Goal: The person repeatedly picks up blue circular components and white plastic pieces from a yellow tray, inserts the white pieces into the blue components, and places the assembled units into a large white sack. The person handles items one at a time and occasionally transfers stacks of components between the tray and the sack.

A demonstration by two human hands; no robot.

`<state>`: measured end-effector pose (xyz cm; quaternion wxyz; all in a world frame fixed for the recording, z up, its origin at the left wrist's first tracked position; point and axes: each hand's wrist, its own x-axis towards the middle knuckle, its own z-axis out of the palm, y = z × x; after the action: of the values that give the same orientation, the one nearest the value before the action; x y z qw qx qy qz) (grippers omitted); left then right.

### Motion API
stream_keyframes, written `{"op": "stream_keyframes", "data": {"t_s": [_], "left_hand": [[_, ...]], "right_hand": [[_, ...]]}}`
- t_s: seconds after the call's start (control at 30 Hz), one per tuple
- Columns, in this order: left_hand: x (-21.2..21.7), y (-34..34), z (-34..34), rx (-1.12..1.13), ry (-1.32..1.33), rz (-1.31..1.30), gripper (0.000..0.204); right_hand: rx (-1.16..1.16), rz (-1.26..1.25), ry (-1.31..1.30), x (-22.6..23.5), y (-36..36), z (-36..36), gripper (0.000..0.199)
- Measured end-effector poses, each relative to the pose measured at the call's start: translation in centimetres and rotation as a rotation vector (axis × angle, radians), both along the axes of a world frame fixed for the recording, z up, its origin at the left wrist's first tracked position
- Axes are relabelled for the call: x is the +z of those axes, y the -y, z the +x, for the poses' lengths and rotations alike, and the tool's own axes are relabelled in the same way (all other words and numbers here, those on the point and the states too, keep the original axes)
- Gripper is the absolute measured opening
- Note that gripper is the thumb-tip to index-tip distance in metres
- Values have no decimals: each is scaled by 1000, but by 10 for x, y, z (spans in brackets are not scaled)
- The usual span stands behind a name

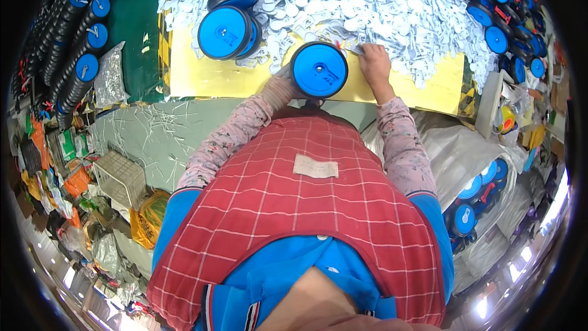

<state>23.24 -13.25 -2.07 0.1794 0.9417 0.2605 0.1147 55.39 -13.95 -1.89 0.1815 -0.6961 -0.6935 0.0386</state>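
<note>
Nearest the camera is the person's red checked apron (pixel 306 208) over a blue top, with floral sleeves running up toward the desk (pixel 208 76), which is covered by a yellow sheet. Just past the apron's top edge, a blue wheel with a black tyre (pixel 319 69) stands on edge over the near side of the desk, its blue face turned to the camera. The left hand (pixel 280 83) is mostly hidden behind the wheel; it seems to be gripping the tyre from the left, though the fingers cannot be seen. Just right of the wheel, the right hand (pixel 373 61) lies palm down, fingers curled at the edge of a heap of small white plastic parts (pixel 367 12); whether it holds one cannot be told. Farther off, more blue wheels (pixel 225 32) lie left of the heap and ring its far side.
</note>
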Motion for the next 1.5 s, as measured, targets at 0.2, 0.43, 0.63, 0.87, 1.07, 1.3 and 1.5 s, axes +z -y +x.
{"op": "stream_keyframes", "data": {"t_s": [0.2,0.43,0.63,0.87,1.07,1.3,1.5], "left_hand": [[64,-1,5,541,341,-741,46],[38,-57,27,562,380,-997,57],[41,-43,28,457,756,-1814,49],[45,-45,23,401,449,-1496,49],[36,-45,25,389,323,-1183,57],[13,-39,18,439,432,-1285,57],[43,-17,22,361,396,-1224,58]], "right_hand": [[-352,116,-556,44,32,-14,36],[-156,56,-646,99,56,-58,33],[142,63,-384,117,45,-115,32],[29,77,-124,100,24,-130,43],[-215,-522,-418,99,-14,-107,92],[-167,-506,-436,104,-16,-112,93],[-168,-450,-457,97,12,-101,79]]}}
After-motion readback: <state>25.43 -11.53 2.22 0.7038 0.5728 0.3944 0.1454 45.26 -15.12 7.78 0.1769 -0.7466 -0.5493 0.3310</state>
